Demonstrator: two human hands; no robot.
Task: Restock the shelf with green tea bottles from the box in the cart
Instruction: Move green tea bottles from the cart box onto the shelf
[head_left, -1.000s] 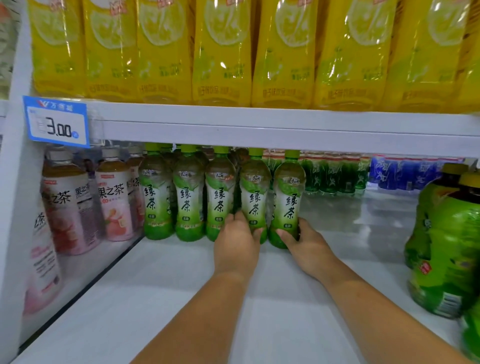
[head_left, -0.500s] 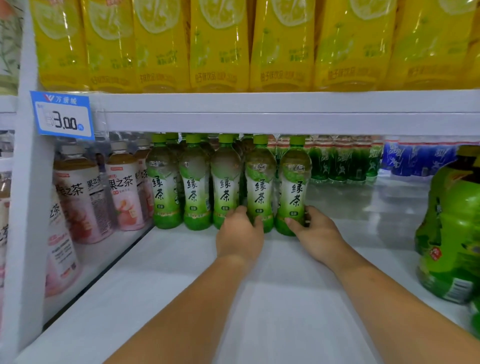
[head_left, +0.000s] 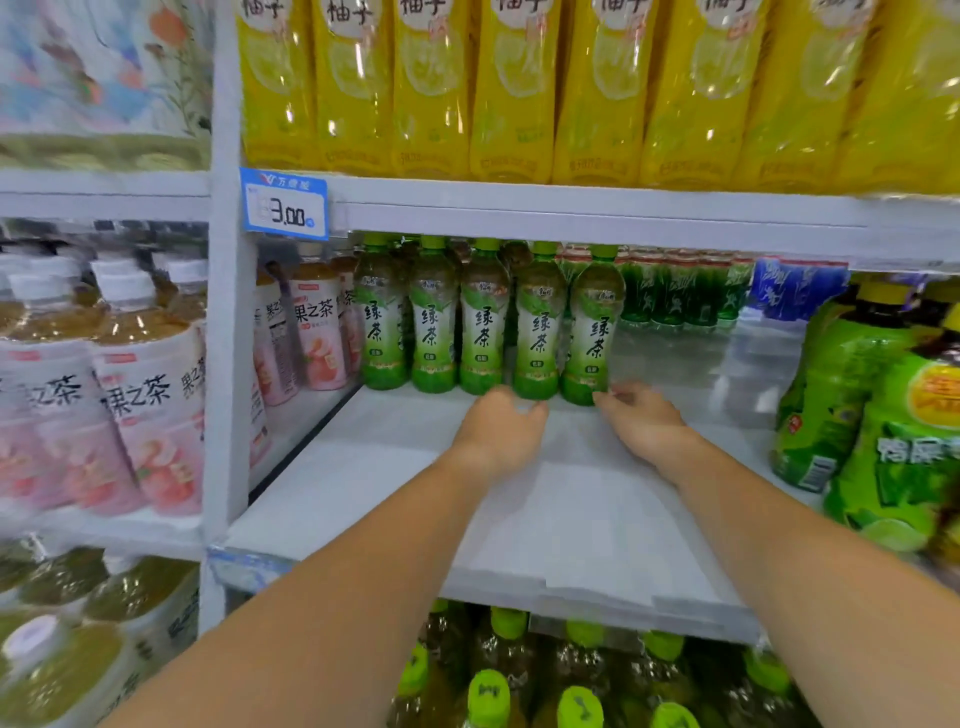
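Five green tea bottles stand in a row at the back of the white shelf (head_left: 571, 519), each with a green cap and a white-and-green label. My left hand (head_left: 498, 428) sits just in front of the fourth bottle (head_left: 538, 332), fingers loosely curled at its base. My right hand (head_left: 644, 423) lies flat, its fingertips touching the base of the rightmost bottle (head_left: 594, 338). Neither hand wraps around a bottle. Both bottles stand upright on the shelf. The box and cart are out of view.
Pink-labelled tea bottles (head_left: 317, 338) stand left of the row, behind a white upright (head_left: 223, 364). Large green bottles (head_left: 883, 415) crowd the right edge. Yellow drink bottles (head_left: 519, 93) fill the shelf above; a 3.00 price tag (head_left: 284, 205) hangs there. Green-capped bottles (head_left: 582, 691) sit below.
Both hands have slipped down and back from the bases of the two rightmost green tea bottles. The view has pulled back and shifted left, showing the lower shelf.
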